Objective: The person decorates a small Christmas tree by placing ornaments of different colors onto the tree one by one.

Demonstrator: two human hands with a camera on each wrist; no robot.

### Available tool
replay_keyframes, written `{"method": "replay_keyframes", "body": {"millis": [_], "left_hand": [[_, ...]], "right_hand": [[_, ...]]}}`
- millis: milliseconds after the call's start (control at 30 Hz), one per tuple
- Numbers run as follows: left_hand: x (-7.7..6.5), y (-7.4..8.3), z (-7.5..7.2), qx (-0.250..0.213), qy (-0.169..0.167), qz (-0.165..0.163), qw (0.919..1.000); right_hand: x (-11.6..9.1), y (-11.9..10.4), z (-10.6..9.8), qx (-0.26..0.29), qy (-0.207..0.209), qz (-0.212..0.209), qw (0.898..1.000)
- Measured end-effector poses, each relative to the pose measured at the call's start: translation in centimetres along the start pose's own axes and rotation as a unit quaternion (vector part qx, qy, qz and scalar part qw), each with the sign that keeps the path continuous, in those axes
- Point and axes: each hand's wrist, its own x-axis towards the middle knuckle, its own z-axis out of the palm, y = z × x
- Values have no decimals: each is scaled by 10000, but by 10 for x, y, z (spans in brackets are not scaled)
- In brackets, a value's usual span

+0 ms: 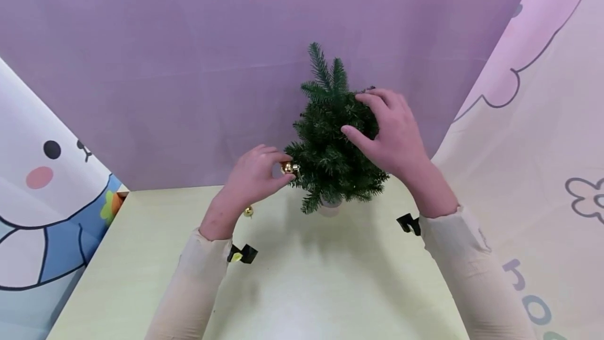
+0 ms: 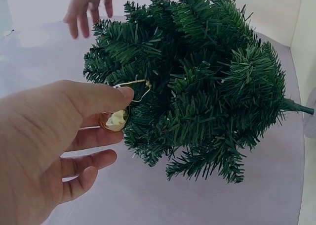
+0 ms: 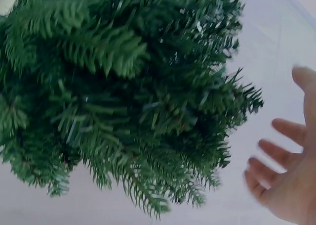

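A small artificial Christmas tree (image 1: pixel 337 146) stands near the table's back edge, its stem rising from a pale base (image 1: pixel 330 204). At its left side my left hand (image 1: pixel 255 174) pinches a shiny gold bauble (image 1: pixel 287 167) between thumb and fingers. A thin gold loop (image 2: pixel 143 82) hangs from the bauble against the branches in the left wrist view. My right hand (image 1: pixel 396 130) is raised at the tree's upper right, fingers spread and holding nothing. In the right wrist view, a gap shows between that hand (image 3: pixel 286 160) and the branches.
Another gold bauble (image 1: pixel 248 211) lies on the pale table (image 1: pixel 302 287), close to the left wrist. A purple backdrop (image 1: pixel 189 67) rises behind the tree. Printed cloths hang at both sides, one with a cartoon face (image 1: pixel 56 172), one with a flower.
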Motion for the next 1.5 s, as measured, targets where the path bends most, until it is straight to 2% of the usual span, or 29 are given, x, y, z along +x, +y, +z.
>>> {"method": "replay_keyframes", "body": {"millis": [133,233,300,400,533,733,867,967,1100,1300,1500], "left_hand": [[0,-1,2,9,55,-6,10000],[1,-2,4,-27,121,14,9999],[1,-2,5,-65,164,23,9998],[1,-3,8,-129,244,40,9996],[0,-4,11,-211,354,93,9991],[-3,-5,15,-338,458,75,9984],[-4,-4,16,-393,455,7,9982],[-5,-4,18,-472,483,-2,9977],[-5,-4,19,-571,533,37,9969],[-6,-3,19,-660,561,73,9962],[-8,-1,19,-900,546,235,9942]], "right_hand": [[-7,-10,5,659,952,-674,9910],[-12,-19,9,1018,1252,-1031,9815],[-16,-25,13,1223,1219,-1138,9784],[-22,-35,19,1452,958,-1206,9773],[-33,-45,32,1427,570,-1277,9798],[-50,-57,61,975,325,-1294,9863],[-59,-61,78,29,248,-1194,9925],[-62,-63,88,-639,251,-1140,9911],[-64,-63,98,-1126,364,-997,9880],[-65,-63,108,-1619,552,-820,9819],[-66,-64,110,-1688,696,-710,9806]]}}
